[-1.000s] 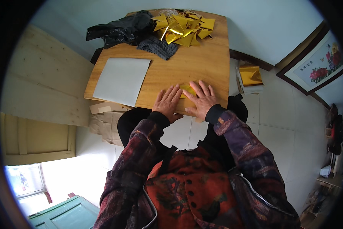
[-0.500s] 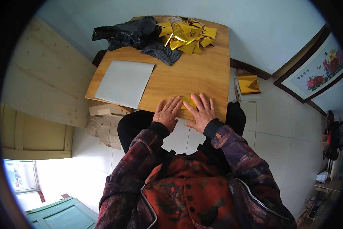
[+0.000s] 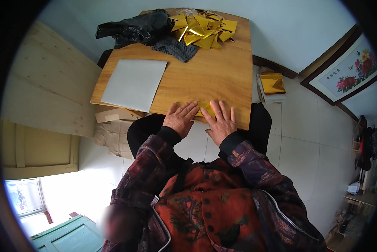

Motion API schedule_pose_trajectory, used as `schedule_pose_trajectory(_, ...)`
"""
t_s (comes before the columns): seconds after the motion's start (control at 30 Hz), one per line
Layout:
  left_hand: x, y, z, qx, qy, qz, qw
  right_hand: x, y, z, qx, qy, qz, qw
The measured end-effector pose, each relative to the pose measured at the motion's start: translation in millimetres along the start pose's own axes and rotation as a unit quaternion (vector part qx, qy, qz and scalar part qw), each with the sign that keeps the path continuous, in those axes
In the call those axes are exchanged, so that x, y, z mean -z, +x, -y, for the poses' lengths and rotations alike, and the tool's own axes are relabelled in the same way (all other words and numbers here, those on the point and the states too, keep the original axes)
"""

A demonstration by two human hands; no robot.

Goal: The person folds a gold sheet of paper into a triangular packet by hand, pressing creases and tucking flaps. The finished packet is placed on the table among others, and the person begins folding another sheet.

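Observation:
A small piece of shiny gold paper [image 3: 205, 108] lies flat at the near edge of the wooden table [image 3: 209, 80]. My left hand [image 3: 180, 118] is open, its fingertips resting at the paper's left side. On the other side my right hand [image 3: 221, 122] lies open with fingers spread, pressing on the paper's right part. The hands partly cover the piece, so its full shape is hidden. At the far end of the table sits a pile of folded gold paper pieces [image 3: 204, 30].
A grey-white sheet [image 3: 134, 84] lies at the table's left. Behind it are a black plastic bag [image 3: 140, 29] and a dark grey textured cloth [image 3: 176, 49]. Right of the table, a stack of gold paper [image 3: 273, 83] stands on the floor. Brown cardboard [image 3: 113, 136] lies below left.
The view has tilted slightly, so the table sits a little higher in it. The left hand has shifted slightly left, baring more of the gold paper between the hands.

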State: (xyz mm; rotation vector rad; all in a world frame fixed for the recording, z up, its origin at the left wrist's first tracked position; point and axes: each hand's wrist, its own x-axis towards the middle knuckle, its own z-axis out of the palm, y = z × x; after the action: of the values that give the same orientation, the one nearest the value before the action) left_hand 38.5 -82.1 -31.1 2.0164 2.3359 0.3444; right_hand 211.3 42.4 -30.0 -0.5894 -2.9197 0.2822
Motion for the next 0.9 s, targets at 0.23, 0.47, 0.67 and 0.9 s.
schedule_pose_trajectory(0.23,-3,0,18,-0.062,-0.010,-0.039,0.997,3,-2,-5,0.015,-0.002,0.015,1.000)
schedule_pose_trajectory(0.47,-1,2,31,-0.106,-0.017,-0.059,0.992,8,-2,-15,0.042,0.009,0.004,0.999)
schedule_pose_trajectory(0.67,-3,2,31,-0.107,-0.028,-0.078,0.991,5,-3,-18,0.055,0.005,-0.012,0.998)
schedule_pose_trajectory(0.9,12,6,18,-0.051,-0.163,-0.077,0.982,6,-1,-22,0.072,0.071,-0.107,0.989)
